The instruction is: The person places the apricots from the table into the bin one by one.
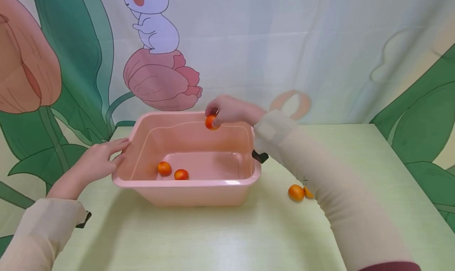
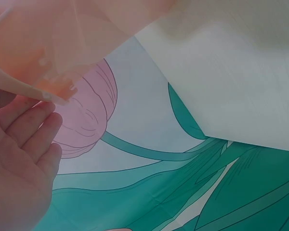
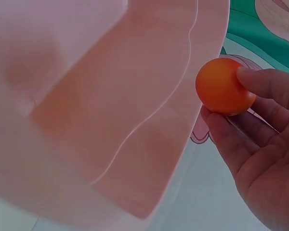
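In the head view my right hand [image 1: 227,110] is above the far rim of a pink plastic basin [image 1: 185,183], pinching a small round orange fruit [image 1: 211,122] between thumb and fingers. The right wrist view shows this smooth fruit [image 3: 220,86] at the fingertips, near the basin wall [image 3: 149,125]. Two similar fruits, one on the left [image 1: 164,168] and one beside it [image 1: 181,174], lie on the basin floor. My left hand [image 1: 97,160] touches the basin's left rim. From the left wrist, its fingers [image 2: 36,125] appear extended against the rim's outer side.
On the pale green table [image 1: 213,239], right of the basin, lie another orange fruit [image 1: 296,192] and a small orange piece [image 1: 308,192], close to my right sleeve [image 1: 341,192]. Behind the table hangs a printed curtain [image 1: 284,46] with tulips and a white animal.
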`<state>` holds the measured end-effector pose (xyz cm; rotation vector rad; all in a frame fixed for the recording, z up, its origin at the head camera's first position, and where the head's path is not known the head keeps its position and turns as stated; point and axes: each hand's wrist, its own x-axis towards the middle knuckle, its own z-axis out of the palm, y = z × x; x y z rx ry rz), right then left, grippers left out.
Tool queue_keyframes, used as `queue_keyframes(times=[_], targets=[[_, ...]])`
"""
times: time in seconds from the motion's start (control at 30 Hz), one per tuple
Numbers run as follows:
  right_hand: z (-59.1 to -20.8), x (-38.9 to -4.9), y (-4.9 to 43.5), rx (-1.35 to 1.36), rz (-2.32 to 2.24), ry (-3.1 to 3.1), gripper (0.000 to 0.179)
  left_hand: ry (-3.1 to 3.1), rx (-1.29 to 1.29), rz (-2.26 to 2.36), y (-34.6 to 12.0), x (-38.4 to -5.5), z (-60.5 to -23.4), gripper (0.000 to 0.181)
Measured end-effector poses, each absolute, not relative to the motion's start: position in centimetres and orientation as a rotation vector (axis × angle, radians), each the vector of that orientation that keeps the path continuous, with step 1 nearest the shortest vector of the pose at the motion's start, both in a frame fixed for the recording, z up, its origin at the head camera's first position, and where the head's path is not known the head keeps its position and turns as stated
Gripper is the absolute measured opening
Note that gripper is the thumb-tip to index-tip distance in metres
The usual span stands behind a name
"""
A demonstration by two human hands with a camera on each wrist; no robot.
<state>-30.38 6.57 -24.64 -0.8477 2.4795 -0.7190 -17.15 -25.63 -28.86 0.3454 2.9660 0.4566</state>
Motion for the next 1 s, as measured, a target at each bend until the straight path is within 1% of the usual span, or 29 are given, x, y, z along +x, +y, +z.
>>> queue_keyframes(times=[0.23,0.53,1.0], targets=[[-25.6,-30.7,5.2,-0.852,-0.815,2.451,0.026,2.964,0.334,0.454,-25.6,-17.2,-28.7,0.049],[-28.1,-31.0,3.9,-0.840,-0.951,2.365,0.026,2.970,0.349,0.441,-25.5,-16.9,-28.5,0.049],[-30.2,-30.6,2.3,-0.756,-1.128,2.232,0.017,2.971,0.360,0.448,-25.7,-17.0,-28.7,0.048]])
